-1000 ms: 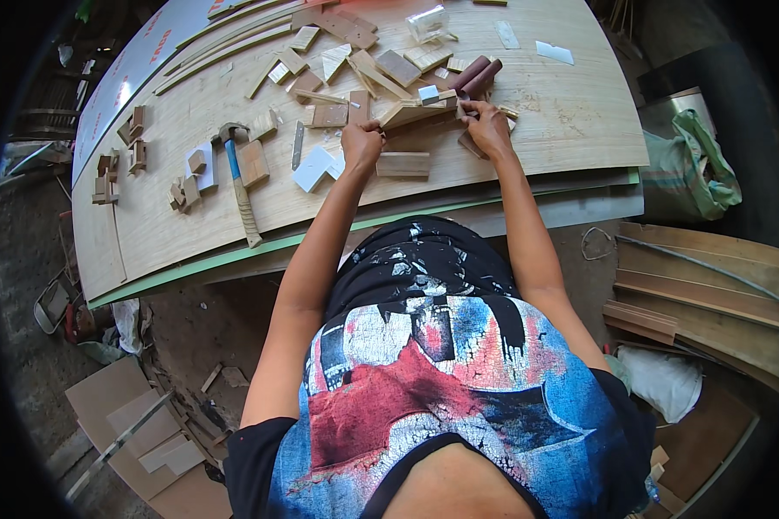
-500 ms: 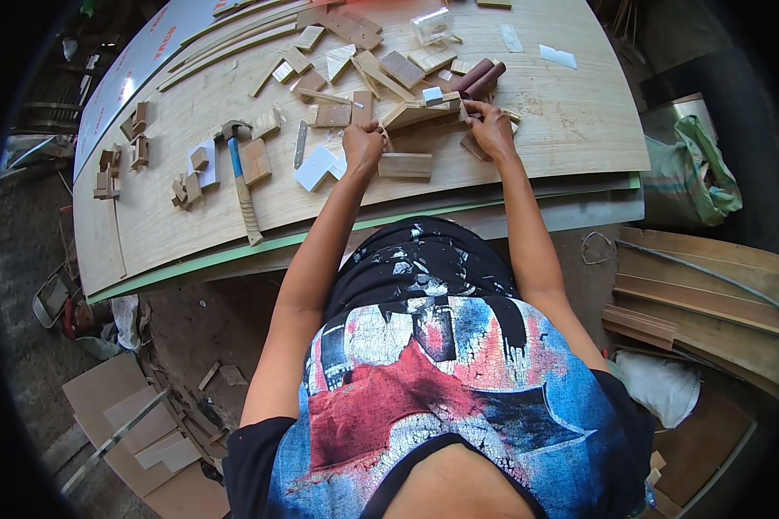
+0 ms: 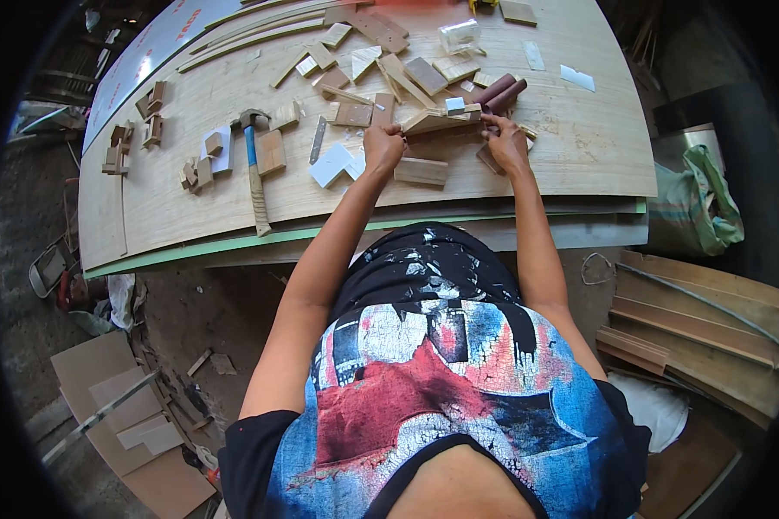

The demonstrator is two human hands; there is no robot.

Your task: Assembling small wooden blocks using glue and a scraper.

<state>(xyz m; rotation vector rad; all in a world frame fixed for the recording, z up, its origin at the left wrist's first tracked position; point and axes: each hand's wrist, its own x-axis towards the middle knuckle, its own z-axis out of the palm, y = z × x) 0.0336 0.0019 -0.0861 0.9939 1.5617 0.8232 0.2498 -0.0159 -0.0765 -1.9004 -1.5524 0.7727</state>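
Near the front of the table, a short angled wooden piece (image 3: 441, 120) spans the gap between my hands. My left hand (image 3: 383, 147) is closed, its fingertips at the piece's left end. At the other end, my right hand (image 3: 507, 144) pinches with thumb and fingers. A small white block (image 3: 455, 105) sits on top of the piece toward its right end. Just in front lies a pale wooden block (image 3: 421, 171). White square pieces (image 3: 330, 165) and a metal strip (image 3: 318, 139) lie left of my left hand. Dark red rolls (image 3: 501, 92) rest beyond my right hand.
A hammer (image 3: 254, 169) with a blue and tan handle lies on the table (image 3: 571, 138), left of my hands. Small wooden assemblies (image 3: 117, 151) stand farther left. Loose wood offcuts and a clear plastic jar (image 3: 460, 36) lie beyond. A green sack (image 3: 701, 199) stands at the right.
The view has shifted slightly, so the table contents sit a little farther right. My left hand has come up closer to the left end of the wooden piece.
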